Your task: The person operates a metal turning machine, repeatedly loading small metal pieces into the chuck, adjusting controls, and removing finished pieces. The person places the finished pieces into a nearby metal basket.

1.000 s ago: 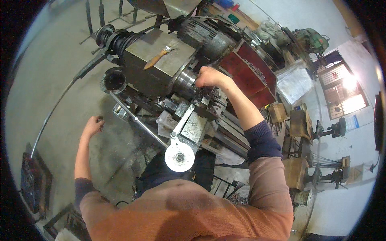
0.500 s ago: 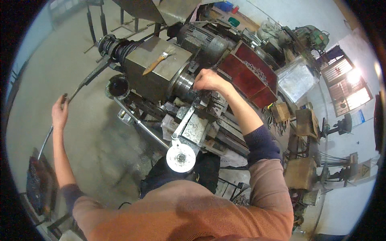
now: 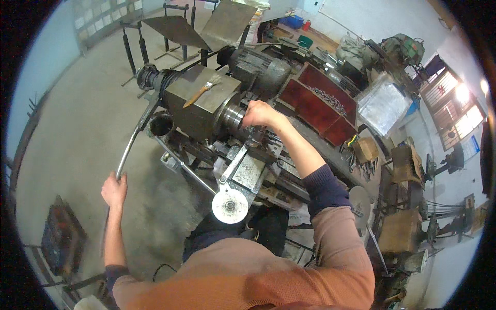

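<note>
My left hand (image 3: 114, 189) is closed round a long metal lever (image 3: 126, 155), which runs up to the left end of a small lathe (image 3: 194, 111). At the round steel chuck (image 3: 233, 117), my right hand (image 3: 260, 114) has its fingers curled together against the front face. Whatever those fingers hold is hidden. Below that hand sit the tool slide (image 3: 248, 173) and a bright metal arm (image 3: 235, 163). A white round handwheel (image 3: 230, 206) is close to my body. On the lathe's top cover lies a paintbrush (image 3: 199, 95) with a wooden handle.
Behind the chuck stands a dark red bin (image 3: 323, 106) holding small metal parts. A dirty motor (image 3: 261, 67) is at the back. A round dark cup (image 3: 160, 124) sits beside the lever, and a cardboard box (image 3: 366, 150) is on the right.
My left hand has come nearer and to the right, and the lever has swung toward me with it. My right hand stays at the chuck. The view has shifted slightly.
</note>
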{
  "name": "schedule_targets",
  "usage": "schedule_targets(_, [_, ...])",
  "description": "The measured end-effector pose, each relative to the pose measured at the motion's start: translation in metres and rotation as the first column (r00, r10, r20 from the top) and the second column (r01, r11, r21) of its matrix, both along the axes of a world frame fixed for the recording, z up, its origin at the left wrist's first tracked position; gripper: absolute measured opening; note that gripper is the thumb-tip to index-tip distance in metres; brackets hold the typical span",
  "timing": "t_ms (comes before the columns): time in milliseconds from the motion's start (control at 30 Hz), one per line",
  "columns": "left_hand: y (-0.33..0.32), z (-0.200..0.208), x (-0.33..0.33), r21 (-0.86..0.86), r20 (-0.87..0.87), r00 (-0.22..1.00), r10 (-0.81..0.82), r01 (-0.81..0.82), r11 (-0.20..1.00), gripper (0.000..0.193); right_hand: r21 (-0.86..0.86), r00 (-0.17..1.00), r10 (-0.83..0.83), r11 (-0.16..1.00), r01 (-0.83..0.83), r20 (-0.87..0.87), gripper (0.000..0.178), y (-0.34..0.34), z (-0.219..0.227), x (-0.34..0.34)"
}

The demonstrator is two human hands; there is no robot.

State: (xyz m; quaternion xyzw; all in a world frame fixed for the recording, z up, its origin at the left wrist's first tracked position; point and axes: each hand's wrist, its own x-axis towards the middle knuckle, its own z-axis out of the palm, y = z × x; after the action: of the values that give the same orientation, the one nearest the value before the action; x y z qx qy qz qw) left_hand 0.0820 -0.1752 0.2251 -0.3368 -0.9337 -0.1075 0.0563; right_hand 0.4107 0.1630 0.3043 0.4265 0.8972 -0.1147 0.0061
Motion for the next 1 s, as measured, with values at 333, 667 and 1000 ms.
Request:
schedule_targets(333, [0.068,0.074,0.083,0.573,0.249,0.574,-0.78,0.561,0.597,0.027,0.317,0.507,0.398,0.917,-0.243,-0.764,0.039,-0.125,0.017,0.109])
schedule_targets(667, [0.125,0.088,0.285,0.722,0.376,-0.261,-0.889,0.684,0.104,0.019,0.049,0.3,0.082,0.992,-0.119,-0.95,0.042,-0.225,-0.052,0.165])
schedule_targets(1000, [0.106,0.085,0.293,0.69,0.457,-0.303,-0.837,0.714,0.119,0.019,0.043,0.323,0.055,0.998,-0.043,-0.945,0.046,-0.251,-0.057,0.168])
